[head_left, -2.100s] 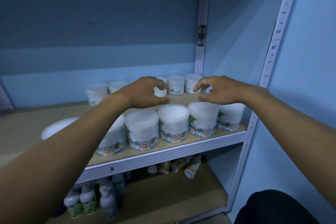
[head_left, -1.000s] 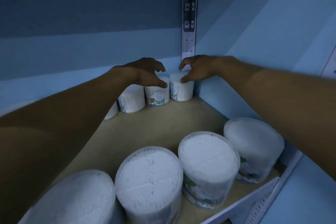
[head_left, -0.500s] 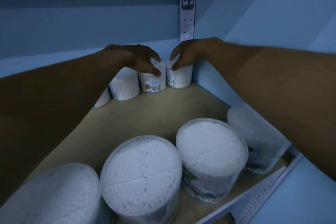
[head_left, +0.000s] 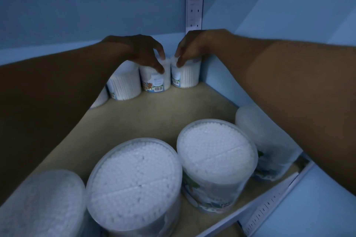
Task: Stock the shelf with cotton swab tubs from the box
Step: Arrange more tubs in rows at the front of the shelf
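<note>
Both arms reach deep into the shelf's back right corner. My left hand (head_left: 143, 53) grips the top of a cotton swab tub (head_left: 155, 80) whose label shows a bear and a barcode. My right hand (head_left: 189, 48) grips the top of the corner tub (head_left: 185, 76) beside it. More tubs (head_left: 124, 85) stand to the left along the back wall, partly hidden by my left arm. A front row of tubs stands near the shelf edge; two of them (head_left: 134, 177) (head_left: 216, 152) show swab tips through clear lids.
The tan shelf board (head_left: 158, 113) lies bare between the two rows. A blue side wall (head_left: 289, 5) closes the right. A perforated metal upright (head_left: 194, 0) rises in the back corner. The shelf's front rail (head_left: 269, 208) runs at lower right.
I have leaned in from a wider view of the shelf. Both hands moved from above the front row to the back corner and settled onto the two rear tubs.
</note>
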### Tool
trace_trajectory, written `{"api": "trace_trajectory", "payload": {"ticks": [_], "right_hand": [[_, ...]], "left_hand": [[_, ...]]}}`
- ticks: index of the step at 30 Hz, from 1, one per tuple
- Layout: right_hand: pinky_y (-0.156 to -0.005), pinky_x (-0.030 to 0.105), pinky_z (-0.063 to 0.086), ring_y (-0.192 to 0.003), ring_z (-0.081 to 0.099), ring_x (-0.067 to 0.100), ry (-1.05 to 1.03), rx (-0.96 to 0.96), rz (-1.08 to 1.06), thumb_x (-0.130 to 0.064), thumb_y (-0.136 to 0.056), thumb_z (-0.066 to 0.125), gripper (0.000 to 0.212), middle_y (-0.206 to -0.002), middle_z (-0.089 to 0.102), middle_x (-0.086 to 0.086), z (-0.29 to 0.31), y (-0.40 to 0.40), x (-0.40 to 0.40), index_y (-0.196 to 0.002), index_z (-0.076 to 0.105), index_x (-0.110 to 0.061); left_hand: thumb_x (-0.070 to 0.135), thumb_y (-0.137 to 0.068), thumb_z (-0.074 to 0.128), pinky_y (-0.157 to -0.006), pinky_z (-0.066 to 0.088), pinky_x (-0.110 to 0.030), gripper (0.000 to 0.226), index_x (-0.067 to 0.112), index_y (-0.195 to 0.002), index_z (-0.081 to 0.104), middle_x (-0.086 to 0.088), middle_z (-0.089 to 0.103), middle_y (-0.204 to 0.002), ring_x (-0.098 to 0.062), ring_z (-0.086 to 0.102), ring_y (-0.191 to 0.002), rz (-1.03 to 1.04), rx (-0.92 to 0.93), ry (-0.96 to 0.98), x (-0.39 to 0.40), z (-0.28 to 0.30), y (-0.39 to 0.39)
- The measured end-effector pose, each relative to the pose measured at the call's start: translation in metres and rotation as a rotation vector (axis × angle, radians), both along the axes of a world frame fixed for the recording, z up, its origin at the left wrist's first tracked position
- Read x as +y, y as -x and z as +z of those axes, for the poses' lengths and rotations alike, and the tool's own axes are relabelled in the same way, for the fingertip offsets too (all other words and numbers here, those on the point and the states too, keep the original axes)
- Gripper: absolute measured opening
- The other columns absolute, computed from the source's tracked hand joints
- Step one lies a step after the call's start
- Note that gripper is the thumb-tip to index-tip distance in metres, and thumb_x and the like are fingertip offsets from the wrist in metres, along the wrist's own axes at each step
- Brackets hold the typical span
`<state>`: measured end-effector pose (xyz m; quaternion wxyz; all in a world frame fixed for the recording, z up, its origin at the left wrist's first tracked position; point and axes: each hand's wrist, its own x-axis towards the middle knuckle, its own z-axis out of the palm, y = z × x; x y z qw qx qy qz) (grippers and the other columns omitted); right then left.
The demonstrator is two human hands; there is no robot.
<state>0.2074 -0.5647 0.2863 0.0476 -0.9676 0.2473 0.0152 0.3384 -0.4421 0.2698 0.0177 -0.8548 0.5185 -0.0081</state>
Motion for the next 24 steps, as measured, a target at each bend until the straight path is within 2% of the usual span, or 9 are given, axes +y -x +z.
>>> {"api": "trace_trajectory", "payload": {"ticks": [4, 9, 17, 24], "right_hand": [[-0.102, 0.044, 0.050, -0.122, 0.057, 0.024, -0.013, 0.008, -0.018, -0.046, -0.078, 0.080, 0.058, -0.138, 0.054, -0.003, 0.000, 0.003, 0.003, -0.131, 0.064, -0.028], [-0.105, 0.045, 0.047, -0.129, 0.052, 0.026, 0.000, 0.053, -0.021, -0.047, -0.082, 0.076, 0.063, -0.145, 0.048, 0.000, 0.001, 0.013, 0.010, -0.139, 0.058, -0.027], [-0.106, 0.035, 0.045, -0.131, 0.049, 0.023, -0.015, 0.065, 0.029, -0.039, -0.088, 0.072, 0.058, -0.150, 0.045, 0.000, 0.006, 0.044, 0.020, -0.142, 0.055, -0.025], [-0.100, 0.038, 0.051, -0.117, 0.058, 0.020, -0.128, -0.008, -0.038, -0.042, -0.077, 0.082, 0.052, -0.132, 0.058, -0.005, 0.004, 0.065, 0.028, -0.126, 0.068, -0.031]], "left_hand": [[0.060, -0.071, 0.076, -0.101, 0.044, -0.037, 0.055, 0.039, -0.119, 0.060, 0.003, 0.057, -0.127, -0.021, 0.054, -0.116, 0.011, 0.013, -0.006, -0.002, 0.003, 0.005], [0.060, -0.072, 0.075, -0.099, 0.043, -0.033, 0.056, 0.037, -0.121, 0.059, 0.005, 0.054, -0.129, -0.020, 0.051, -0.119, -0.007, 0.030, -0.023, 0.002, 0.007, 0.015], [0.062, -0.073, 0.073, -0.096, 0.044, -0.032, 0.059, 0.037, -0.124, 0.057, 0.004, 0.052, -0.134, -0.021, 0.050, -0.121, -0.004, 0.024, -0.058, 0.007, 0.008, 0.035], [0.060, -0.077, 0.070, -0.101, 0.040, -0.034, 0.059, 0.035, -0.129, 0.055, 0.004, 0.048, -0.137, -0.021, 0.046, -0.126, -0.025, 0.016, -0.057, 0.022, 0.008, 0.058]]}}
